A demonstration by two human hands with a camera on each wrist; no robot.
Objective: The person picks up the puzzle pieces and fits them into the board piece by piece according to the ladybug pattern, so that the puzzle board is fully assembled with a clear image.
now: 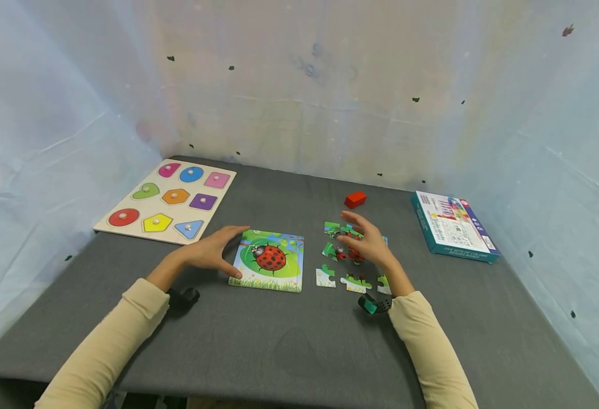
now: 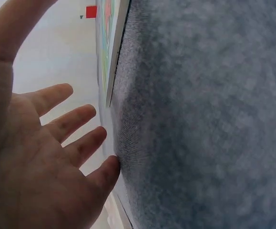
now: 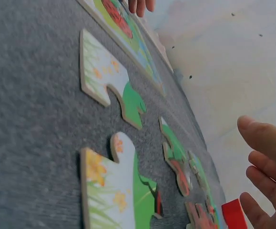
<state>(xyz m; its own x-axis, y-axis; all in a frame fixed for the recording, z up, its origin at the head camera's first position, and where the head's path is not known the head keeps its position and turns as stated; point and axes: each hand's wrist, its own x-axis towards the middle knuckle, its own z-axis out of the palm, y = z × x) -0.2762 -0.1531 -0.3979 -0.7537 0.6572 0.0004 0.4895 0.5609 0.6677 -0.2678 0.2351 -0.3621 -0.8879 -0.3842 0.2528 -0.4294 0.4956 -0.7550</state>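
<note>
A square ladybug puzzle board lies flat, its picture facing up. My left hand is at the board's left side, thumb and fingers spread apart, thumb tip overlapping the lower left corner in the head view. Its palm shows with nothing in it in the left wrist view. To the right of the board, several loose jigsaw pieces with grass, leaf and ladybug parts lie in rough rows. Over them hovers my right hand, fingers parted and holding nothing, hiding some pieces. A flowered corner piece shows near in the right wrist view.
A wooden shape board with colored knobbed shapes lies at the back left. Behind the jigsaw pieces is a small red block. A teal-edged box lies at the right, near the plastic sheeting that surrounds the grey-covered table.
</note>
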